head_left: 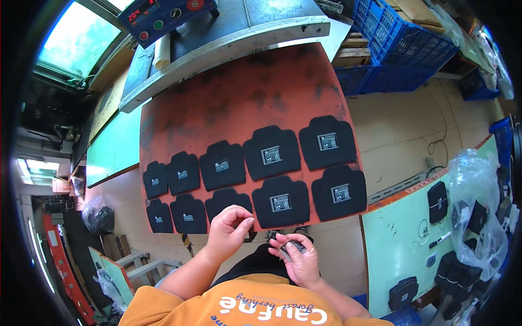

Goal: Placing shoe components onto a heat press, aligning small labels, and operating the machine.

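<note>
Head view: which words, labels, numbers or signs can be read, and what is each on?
I won't copy out any wording or numbers; here is where they stand.
Blue control box: red lit digits, plus symbols on buttons.
Orange shirt: large white lettering with smaller dark script.
Black pieces on the red board: pale printed blocks, too small to read.
Small dark item in the right hand: no legible marks.

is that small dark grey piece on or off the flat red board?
Off: the right hand holds the small dark grey piece, clear of the red board.
</note>
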{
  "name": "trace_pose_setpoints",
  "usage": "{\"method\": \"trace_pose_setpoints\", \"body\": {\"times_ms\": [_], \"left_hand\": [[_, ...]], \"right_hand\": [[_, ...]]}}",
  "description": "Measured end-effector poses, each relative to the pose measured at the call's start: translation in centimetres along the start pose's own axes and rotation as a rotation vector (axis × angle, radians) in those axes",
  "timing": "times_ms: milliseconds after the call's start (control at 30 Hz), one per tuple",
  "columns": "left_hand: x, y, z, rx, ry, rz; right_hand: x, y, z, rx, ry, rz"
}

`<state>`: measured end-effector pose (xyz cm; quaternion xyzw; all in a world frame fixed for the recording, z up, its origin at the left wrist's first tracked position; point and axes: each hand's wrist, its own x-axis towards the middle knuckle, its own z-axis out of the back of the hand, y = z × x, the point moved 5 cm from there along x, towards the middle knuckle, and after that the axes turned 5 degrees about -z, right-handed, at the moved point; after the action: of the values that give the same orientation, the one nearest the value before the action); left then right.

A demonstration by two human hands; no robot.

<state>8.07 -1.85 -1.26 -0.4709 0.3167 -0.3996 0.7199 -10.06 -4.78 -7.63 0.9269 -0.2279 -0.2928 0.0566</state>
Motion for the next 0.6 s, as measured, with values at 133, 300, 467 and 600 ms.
{"method": "trace_pose_setpoints", "body": {"times_ms": [133,300,467,600], "left_hand": [[1.5,0.8,-1.0,-0.077,-0.074,0.251],[2.6,0.8,-1.4,-0.244,-0.213,0.325],[4.6,-0.9,-2.7,0.435,-0.031,-0.106],[5.9,-0.8,-4.2,0.567,0.061,-0.185]], "right_hand": [[0.7,2.6,-0.7,-0.250,0.087,0.051],[2.0,5.0,-2.4,-0.767,0.247,0.133],[3.0,4.4,-1.7,-0.872,0.296,0.040],[3.1,4.4,-1.5,-0.853,0.241,-0.023]]}}
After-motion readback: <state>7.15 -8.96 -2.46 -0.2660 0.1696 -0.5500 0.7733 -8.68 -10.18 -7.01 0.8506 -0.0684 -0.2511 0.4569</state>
